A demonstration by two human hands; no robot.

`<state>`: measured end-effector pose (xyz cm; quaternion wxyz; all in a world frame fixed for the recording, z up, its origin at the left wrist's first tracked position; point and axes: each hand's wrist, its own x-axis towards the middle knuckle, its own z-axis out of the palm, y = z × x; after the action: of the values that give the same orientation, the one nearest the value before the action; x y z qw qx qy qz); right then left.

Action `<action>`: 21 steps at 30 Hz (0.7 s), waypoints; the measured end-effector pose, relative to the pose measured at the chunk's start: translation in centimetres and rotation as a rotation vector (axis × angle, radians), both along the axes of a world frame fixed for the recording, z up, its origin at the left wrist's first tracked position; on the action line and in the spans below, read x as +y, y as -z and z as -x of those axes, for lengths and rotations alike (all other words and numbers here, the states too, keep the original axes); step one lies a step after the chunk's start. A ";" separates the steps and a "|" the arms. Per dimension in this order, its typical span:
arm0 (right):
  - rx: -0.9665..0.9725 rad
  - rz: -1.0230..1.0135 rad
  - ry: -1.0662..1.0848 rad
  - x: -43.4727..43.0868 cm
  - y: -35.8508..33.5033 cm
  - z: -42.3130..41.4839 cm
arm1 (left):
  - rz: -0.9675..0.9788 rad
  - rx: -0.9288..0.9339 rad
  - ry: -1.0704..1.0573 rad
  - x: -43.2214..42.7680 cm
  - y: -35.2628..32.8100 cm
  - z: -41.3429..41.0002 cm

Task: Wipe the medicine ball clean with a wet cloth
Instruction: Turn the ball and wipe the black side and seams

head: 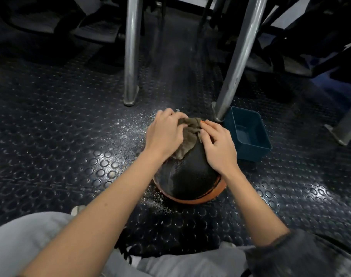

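Note:
A black and orange medicine ball point(190, 180) sits on the studded rubber floor in front of my knees. A crumpled grey-brown cloth point(188, 134) lies over its far top. My left hand point(164, 134) grips the cloth's left side with curled fingers. On the ball's right side my right hand point(218, 144) rests, its fingertips pinching the cloth's right edge. The near part of the ball looks wet and shiny.
A dark blue plastic tub point(248, 134) holding a little water stands just right of the ball. Two metal legs point(131, 56) point(236, 62) rise behind it, another at the far right point(348, 124). Water droplets speckle the floor point(50, 136) around the ball.

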<state>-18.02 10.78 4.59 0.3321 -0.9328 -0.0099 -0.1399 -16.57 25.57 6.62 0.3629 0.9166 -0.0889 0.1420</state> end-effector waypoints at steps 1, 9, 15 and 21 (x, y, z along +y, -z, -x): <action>-0.005 -0.010 0.011 -0.1 0.0 0.1 | -0.019 0.018 0.009 -0.2 -0.4 -0.4; 0.032 -0.016 0.034 -0.6 -0.3 -0.3 | -0.012 -0.104 0.189 0.9 3.3 7.7; -0.016 -0.041 0.057 -0.8 0.3 0.7 | 0.054 -0.147 0.020 -0.7 0.5 0.5; -0.005 -0.058 0.075 -1.0 0.3 0.6 | 0.149 -0.130 0.067 0.0 1.7 2.3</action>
<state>-18.60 9.80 4.30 0.3535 -0.9221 0.0284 -0.1546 -18.90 25.60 4.93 0.4281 0.8725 -0.1322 0.1951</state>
